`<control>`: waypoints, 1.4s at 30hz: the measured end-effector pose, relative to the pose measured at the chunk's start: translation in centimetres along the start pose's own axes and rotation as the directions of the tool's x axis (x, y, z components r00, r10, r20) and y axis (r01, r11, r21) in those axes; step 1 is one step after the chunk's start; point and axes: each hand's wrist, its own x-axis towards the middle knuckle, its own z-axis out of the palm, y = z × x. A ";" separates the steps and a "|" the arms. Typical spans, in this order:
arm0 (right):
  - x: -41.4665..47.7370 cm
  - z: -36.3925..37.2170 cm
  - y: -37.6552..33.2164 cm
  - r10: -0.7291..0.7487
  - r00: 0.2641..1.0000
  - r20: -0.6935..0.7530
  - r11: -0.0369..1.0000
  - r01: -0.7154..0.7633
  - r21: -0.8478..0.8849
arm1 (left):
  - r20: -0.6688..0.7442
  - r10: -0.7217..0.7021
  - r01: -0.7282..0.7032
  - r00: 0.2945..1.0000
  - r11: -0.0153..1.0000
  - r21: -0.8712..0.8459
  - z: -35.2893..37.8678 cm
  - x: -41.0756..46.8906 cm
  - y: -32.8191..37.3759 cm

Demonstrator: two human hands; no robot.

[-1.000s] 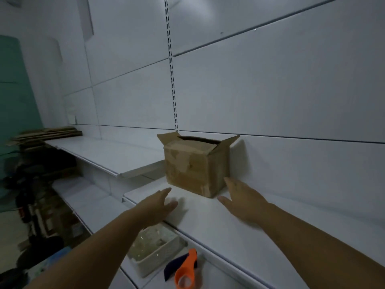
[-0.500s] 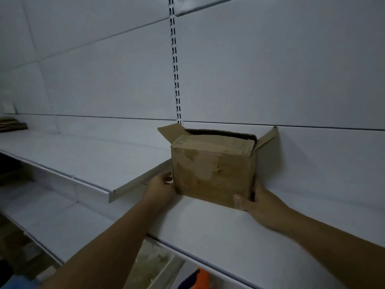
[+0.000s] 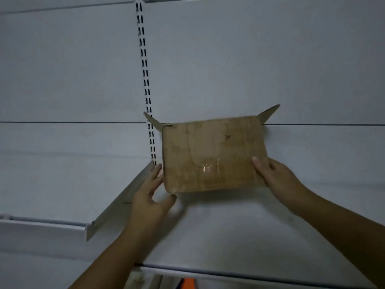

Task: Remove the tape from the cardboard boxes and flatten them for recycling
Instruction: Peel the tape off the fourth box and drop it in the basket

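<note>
A small brown cardboard box (image 3: pixel 212 151) is held up in front of the white back wall, above the shelf. Its two side flaps stick out at the top corners. A shiny patch of clear tape (image 3: pixel 208 168) shows low on its front face. My left hand (image 3: pixel 151 195) lies against the box's left side with straight fingers, the thumb under the bottom left corner. My right hand (image 3: pixel 275 178) grips the right edge, thumb on the front face and fingers hidden behind.
A white shelf (image 3: pixel 218 243) runs below the box. A second white shelf (image 3: pixel 62 228) ends at a slanted bracket on the left. A slotted metal upright (image 3: pixel 144 76) runs up the wall. Something orange (image 3: pixel 188 283) shows under the shelf's front edge.
Both hands closed in on the box, took it at its sides and lifted it off the shelf. The view has swung up towards the wall.
</note>
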 end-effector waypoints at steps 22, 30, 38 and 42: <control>3.9 -6.3 -3.1 0.436 0.885 0.162 0.766 -0.271 -0.582 | 0.304 -0.442 0.003 0.844 0.570 0.822 4.9 11.7 8.4; 2.5 -5.4 -0.4 -0.319 0.914 0.251 0.823 0.399 -0.405 | 0.290 -0.156 -0.139 0.944 0.608 0.781 6.2 14.4 6.9; 1.3 -6.6 1.5 -0.365 0.763 0.533 0.499 0.644 -0.580 | 0.176 0.044 -0.172 0.984 0.526 0.833 8.2 13.2 8.8; 1.6 -5.9 2.0 -0.416 0.756 0.505 0.471 0.655 -0.591 | 0.397 -0.166 -0.166 0.903 0.717 0.677 12.3 11.0 10.7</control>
